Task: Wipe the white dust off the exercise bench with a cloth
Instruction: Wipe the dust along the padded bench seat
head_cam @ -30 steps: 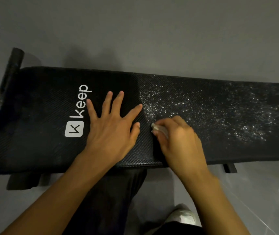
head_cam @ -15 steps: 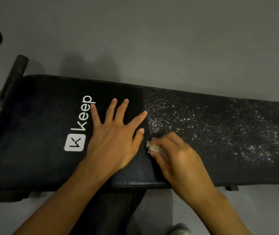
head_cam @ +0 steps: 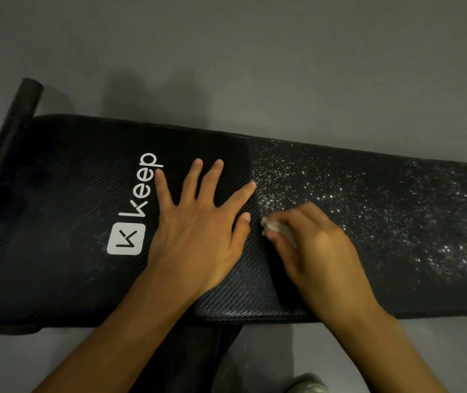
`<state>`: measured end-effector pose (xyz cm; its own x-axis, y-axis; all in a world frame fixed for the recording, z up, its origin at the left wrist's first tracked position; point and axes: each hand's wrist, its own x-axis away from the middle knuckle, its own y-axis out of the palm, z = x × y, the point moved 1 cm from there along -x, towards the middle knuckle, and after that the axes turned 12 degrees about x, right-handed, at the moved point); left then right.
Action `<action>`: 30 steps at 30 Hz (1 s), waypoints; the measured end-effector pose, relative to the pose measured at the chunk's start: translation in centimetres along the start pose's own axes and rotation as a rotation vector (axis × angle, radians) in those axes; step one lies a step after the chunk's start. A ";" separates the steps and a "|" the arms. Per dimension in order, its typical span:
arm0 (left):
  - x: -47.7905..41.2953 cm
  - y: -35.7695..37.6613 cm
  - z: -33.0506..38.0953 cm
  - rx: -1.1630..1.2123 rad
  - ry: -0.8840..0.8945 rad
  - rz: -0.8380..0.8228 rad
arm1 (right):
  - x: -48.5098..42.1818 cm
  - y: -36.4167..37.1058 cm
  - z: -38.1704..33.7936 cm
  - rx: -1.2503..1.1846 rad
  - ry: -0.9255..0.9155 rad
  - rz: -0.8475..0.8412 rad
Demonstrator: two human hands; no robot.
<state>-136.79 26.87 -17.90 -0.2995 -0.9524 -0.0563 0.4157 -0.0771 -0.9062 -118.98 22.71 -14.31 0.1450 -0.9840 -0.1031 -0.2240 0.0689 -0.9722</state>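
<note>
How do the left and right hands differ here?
Left hand lies flat, fingers spread; right hand has fingers curled round the cloth. Left hand sits on the clean part by the logo; right hand is at the edge of the white dust. Both are on the bench.

On the bench (head_cam: 56,279), the logo (head_cam: 136,205) lies toward its left end, left hand (head_cam: 198,231) at mid-length, right hand (head_cam: 317,251) and cloth (head_cam: 272,226) just rightward, dust (head_cam: 396,217) over its right half.
</note>
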 end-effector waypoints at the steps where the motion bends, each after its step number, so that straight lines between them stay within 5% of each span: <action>1: 0.0 0.0 0.0 0.002 -0.003 -0.001 | -0.8 0.4 -0.4 0.044 0.025 0.027; 8: 0.0 -0.3 -0.2 0.040 -0.012 0.008 | -0.2 -0.8 -1.1 0.052 -0.022 -0.108; 14: 0.1 -0.2 0.0 0.022 -0.013 0.015 | -3.3 0.4 -1.5 0.200 0.072 -0.003; 19: 0.2 -0.5 0.0 0.045 -0.019 0.028 | -1.3 -0.6 -0.6 0.011 -0.022 -0.085; 25: 0.3 -0.5 0.0 0.044 -0.012 0.036 | -4.4 0.5 -1.4 0.165 0.071 0.010; 30: 0.4 -0.6 -0.1 0.073 -0.019 0.040 | -2.0 -0.3 -0.9 -0.008 0.001 -0.058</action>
<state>-137.23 26.58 -17.40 -0.2655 -0.9605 -0.0837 0.4885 -0.0592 -0.8705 -120.04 24.50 -13.64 0.1570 -0.9865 -0.0464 -0.2226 0.0104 -0.9749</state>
